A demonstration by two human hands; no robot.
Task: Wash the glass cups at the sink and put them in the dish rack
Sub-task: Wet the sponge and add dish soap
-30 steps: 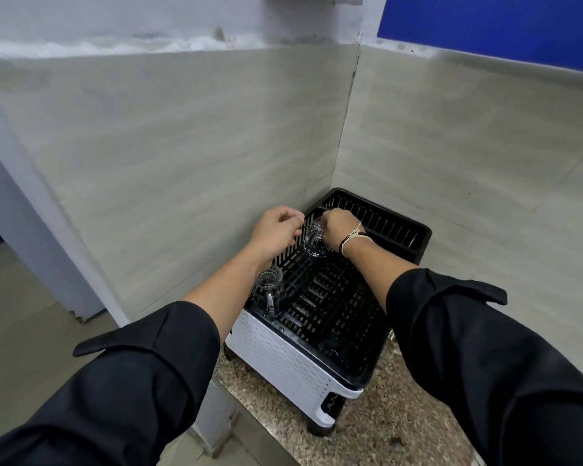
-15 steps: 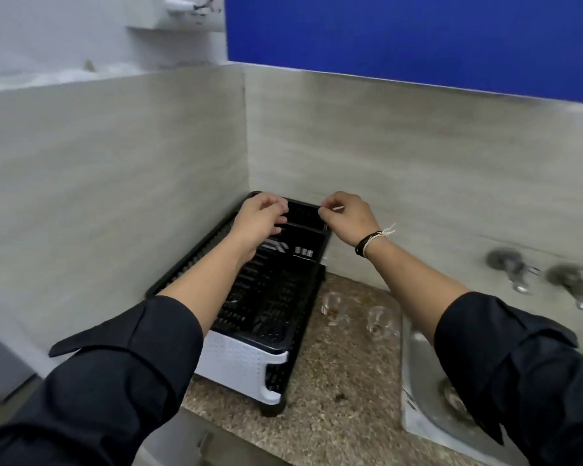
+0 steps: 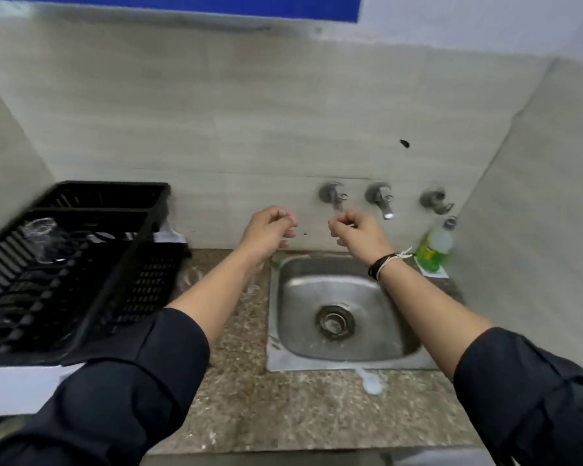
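A clear glass cup sits in the black plastic slatted dish rack, toward its far left part, at about nine o'clock from the middle of the view. More clear glass cups stand blurred on the speckled brown stone counter, between the rack and the square stainless steel sink; the left forearm partly hides them.

The left hand hangs above the counter just left of the sink's far left corner, fingers loosely curled and holding nothing. The right hand, with a black band and pale thread at its wrist, hangs over the far rim of the sink, fingers likewise loosely curled and empty. The two hands are apart.

On the beige tiled wall at twelve o'clock from the sink sit three metal taps. A green bottle of dish liquid stands at the sink's two o'clock corner. A small pale blob lies on the counter at the sink's near edge.
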